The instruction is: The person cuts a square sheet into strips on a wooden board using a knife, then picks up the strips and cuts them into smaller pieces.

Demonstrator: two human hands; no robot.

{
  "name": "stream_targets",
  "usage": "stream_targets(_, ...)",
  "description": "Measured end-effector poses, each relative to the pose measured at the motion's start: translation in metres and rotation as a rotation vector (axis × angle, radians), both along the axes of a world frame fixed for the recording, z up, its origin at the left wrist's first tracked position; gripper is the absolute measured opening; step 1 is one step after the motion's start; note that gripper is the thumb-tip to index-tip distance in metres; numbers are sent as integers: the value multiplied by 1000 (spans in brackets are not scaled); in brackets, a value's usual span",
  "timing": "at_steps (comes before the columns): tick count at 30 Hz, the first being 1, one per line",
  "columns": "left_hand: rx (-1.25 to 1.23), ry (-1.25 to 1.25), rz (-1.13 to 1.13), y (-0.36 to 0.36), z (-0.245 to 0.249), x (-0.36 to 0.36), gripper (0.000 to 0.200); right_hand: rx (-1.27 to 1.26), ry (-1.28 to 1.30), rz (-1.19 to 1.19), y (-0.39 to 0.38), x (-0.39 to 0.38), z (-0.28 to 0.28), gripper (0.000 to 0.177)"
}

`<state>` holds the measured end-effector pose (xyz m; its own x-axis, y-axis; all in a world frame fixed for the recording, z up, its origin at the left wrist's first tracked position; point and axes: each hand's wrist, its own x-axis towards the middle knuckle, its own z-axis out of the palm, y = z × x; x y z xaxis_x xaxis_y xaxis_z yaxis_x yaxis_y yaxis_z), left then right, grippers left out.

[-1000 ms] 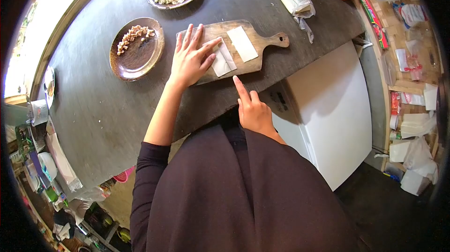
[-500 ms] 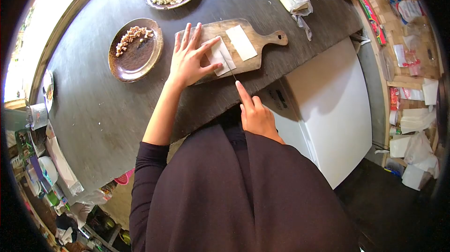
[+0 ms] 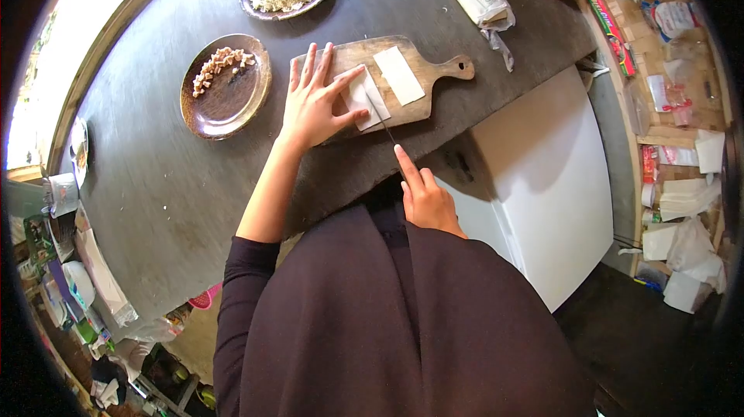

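Note:
On a wooden cutting board (image 3: pixel 425 63) with a handle lie two pale, flat rectangular pieces that look like dough wrappers. My left hand (image 3: pixel 311 113) rests with fingers spread on the left wrapper piece (image 3: pixel 358 98), holding it down against the board. A thin knife (image 3: pixel 385 124) lies across this same piece, its tip pointing away from me. Its handle is in my right hand (image 3: pixel 430 201), index finger stretched along the top; the grip hides most of the handle. The right wrapper piece (image 3: pixel 399 76) lies apart, untouched by either hand.
Left of the board stands a brown plate (image 3: pixel 225 111) with small diced pieces. Farther back is a plate (image 3: pixel 249 5) heaped with pale shreds. A plastic packet (image 3: pixel 482 2) lies at the back right. A white appliance (image 3: pixel 546 184) adjoins the table's right edge.
My right hand has moved slightly toward my body, drawing the knife back along the left wrapper piece. My left hand stays in place on it.

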<state>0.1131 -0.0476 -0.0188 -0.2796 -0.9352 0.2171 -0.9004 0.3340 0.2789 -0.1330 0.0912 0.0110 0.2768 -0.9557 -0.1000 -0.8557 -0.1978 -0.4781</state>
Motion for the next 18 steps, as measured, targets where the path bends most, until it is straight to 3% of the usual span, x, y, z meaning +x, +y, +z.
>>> stream_targets(18,-30,-29,-11,1,-1,-1,74,-30,26,-16,24,-13,17,75)
